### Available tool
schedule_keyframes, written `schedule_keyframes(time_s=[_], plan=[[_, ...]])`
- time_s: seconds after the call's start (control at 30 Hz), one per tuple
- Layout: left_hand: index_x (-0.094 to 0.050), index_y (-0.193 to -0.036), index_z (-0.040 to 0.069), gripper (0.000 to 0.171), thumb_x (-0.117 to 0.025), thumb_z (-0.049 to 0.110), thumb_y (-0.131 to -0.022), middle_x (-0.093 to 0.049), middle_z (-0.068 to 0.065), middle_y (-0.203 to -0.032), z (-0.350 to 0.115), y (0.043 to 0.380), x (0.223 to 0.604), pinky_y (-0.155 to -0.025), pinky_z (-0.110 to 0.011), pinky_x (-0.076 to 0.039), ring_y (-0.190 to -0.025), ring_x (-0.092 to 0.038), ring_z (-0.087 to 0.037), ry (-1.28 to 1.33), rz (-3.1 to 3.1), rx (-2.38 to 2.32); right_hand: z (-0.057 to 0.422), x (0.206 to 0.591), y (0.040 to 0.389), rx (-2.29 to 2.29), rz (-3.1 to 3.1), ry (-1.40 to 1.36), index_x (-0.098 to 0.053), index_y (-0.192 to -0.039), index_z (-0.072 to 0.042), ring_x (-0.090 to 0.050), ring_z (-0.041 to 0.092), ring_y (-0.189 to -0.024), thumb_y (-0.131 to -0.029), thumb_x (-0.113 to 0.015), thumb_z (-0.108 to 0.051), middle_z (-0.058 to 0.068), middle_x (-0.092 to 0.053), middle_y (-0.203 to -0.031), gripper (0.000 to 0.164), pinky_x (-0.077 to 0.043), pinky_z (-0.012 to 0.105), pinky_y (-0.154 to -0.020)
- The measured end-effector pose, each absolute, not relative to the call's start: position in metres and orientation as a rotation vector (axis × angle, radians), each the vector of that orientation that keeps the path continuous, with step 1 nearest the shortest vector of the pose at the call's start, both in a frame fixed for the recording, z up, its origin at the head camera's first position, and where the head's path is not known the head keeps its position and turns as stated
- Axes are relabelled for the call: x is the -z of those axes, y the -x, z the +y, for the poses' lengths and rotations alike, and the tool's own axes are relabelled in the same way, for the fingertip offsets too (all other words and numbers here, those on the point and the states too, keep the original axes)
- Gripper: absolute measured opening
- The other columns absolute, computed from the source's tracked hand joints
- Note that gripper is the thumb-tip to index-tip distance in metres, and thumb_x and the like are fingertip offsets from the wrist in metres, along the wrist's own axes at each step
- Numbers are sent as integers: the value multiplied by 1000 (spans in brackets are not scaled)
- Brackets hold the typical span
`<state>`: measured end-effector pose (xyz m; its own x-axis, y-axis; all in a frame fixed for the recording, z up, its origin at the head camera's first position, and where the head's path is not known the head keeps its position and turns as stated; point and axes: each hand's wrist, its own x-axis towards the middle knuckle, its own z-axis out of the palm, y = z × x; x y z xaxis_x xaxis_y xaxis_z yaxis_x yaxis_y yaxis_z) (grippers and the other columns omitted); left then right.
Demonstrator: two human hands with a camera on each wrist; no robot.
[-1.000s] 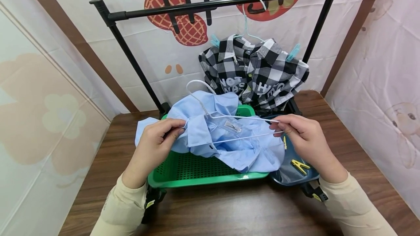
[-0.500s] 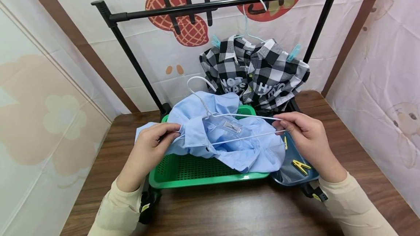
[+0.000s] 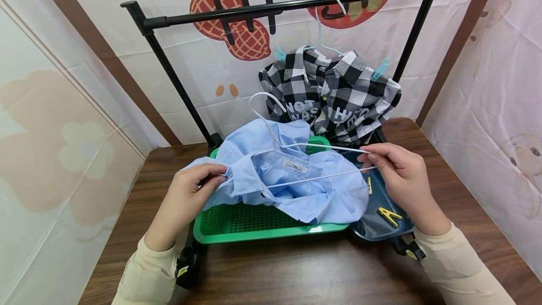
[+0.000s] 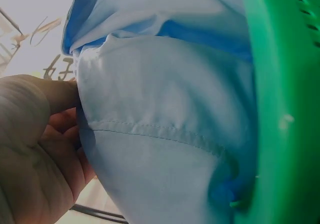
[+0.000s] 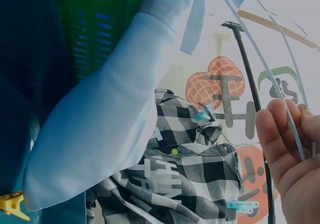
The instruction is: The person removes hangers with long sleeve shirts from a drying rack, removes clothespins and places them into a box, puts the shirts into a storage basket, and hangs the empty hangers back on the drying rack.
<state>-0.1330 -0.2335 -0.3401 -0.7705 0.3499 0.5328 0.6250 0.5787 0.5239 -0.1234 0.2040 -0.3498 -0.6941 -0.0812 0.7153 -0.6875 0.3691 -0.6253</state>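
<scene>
A light blue collared shirt (image 3: 241, 180) lies over the green basket (image 3: 271, 236), its collar and label facing up. My left hand (image 3: 184, 199) pinches the shirt's left shoulder between thumb and fingers. In the left wrist view the cloth (image 4: 150, 94) hangs beside the thumb. A white wire hanger (image 3: 274, 141) sits partly in the neck opening, its left arm under the collar and its hook pointing up. Gripping the hanger's bare right end is my right hand (image 3: 402, 180); the right wrist view shows both wires (image 5: 292, 119) running into its fingers.
Behind, a black and white checked shirt (image 3: 306, 79) with light blue clips hangs from a black rack (image 3: 237, 12). A dark blue tray (image 3: 377, 227) holding yellow clips (image 3: 389, 216) stands right of the basket, all on a wooden table (image 3: 296, 267).
My left hand has moved left, drawing the shirt's shoulder and collar with it. My right hand has shifted slightly right with the hanger, whose hook has moved right and up.
</scene>
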Motion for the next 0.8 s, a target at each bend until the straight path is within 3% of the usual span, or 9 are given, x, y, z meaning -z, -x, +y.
schedule_keyframes(time_s=[0.5,0.8], plan=[[-77,-110,12,23,-77,1,-90,-76,2,-104,-248,131,352,-79,-9,-49,-91,-66,-5,684,-2554,993,212,350,126,-1343,-2059,-622,-75,-111,-1,-70,9,-73,-91,-62,19,12,-76,-89,31,-58,17,-72],[-78,-109,13,22,-77,2,-90,-76,4,-101,-258,128,361,-72,-12,-51,-86,-65,-4,677,-2577,994,212,350,128,-1341,-2055,-631,-74,-112,0,-69,8,-73,-91,-62,19,12,-76,-89,31,-57,17,-72]])
